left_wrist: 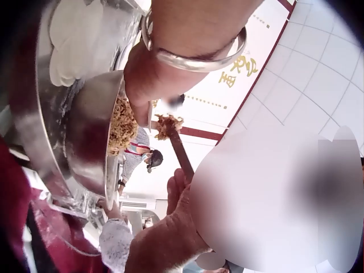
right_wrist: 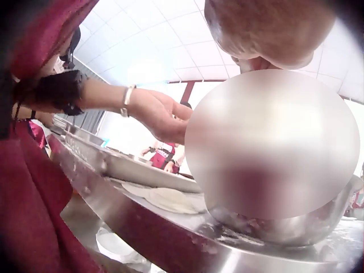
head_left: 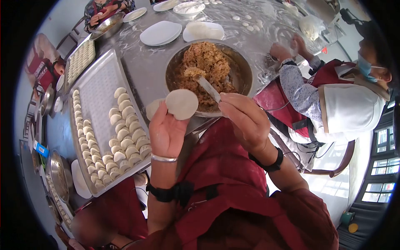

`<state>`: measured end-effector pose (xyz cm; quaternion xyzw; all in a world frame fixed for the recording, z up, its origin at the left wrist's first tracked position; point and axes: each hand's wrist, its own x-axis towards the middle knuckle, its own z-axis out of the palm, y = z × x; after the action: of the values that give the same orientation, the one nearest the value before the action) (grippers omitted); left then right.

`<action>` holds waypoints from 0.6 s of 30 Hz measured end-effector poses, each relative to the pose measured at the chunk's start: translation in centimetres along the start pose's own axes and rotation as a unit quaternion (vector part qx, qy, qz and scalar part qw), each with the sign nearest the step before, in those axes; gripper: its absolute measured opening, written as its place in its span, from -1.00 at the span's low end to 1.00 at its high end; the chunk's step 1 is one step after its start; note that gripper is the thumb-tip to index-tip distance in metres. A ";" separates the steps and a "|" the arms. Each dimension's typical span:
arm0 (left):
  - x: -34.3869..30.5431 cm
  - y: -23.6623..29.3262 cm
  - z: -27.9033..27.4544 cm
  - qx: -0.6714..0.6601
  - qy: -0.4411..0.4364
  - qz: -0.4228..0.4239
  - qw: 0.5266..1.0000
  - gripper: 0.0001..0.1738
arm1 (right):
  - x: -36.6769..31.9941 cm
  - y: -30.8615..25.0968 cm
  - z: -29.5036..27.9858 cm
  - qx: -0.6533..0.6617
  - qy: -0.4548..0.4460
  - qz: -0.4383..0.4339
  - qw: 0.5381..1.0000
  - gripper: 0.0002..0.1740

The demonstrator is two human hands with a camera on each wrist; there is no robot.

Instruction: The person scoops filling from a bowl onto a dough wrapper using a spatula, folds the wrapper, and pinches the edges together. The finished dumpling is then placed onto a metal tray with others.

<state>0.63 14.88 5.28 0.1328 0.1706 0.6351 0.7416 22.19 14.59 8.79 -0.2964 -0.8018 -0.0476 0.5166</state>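
Observation:
My left hand (head_left: 168, 135), palm up, holds a round dumpling wrapper (head_left: 182, 104) at its fingers, close to the near rim of a steel bowl (head_left: 246, 79). My right hand (head_left: 248, 121) grips a flat spatula (head_left: 209, 89) by its end. On the spatula's tip sits a lump of filling (head_left: 194, 74), which shows again in the left wrist view. Chopped brown filling (head_left: 208, 54) is heaped inside the bowl. More wrappers (head_left: 153, 109) lie on the table, partly behind the left hand; they also show in the right wrist view. A pale blur covers part of both wrist views.
Left of the bowl, a metal tray (head_left: 102, 75) bears rows of dumplings (head_left: 129, 125). White plates (head_left: 160, 33) and a bowl of flour (head_left: 188, 8) stand farther back on the floury table (head_left: 258, 46). A masked person (head_left: 350, 100) sits close on the right; others work across the table.

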 end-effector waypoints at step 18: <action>-1.9 -1.7 2.2 0.007 0.005 0.010 1.000 -0.37 | -3.2 -3.5 0.2 0.410 0.173 0.560 0.699 -0.77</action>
<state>2.85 12.81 6.76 0.1362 0.1771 0.6419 0.7335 21.09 10.46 6.77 -0.4357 -0.3242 0.5338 0.6482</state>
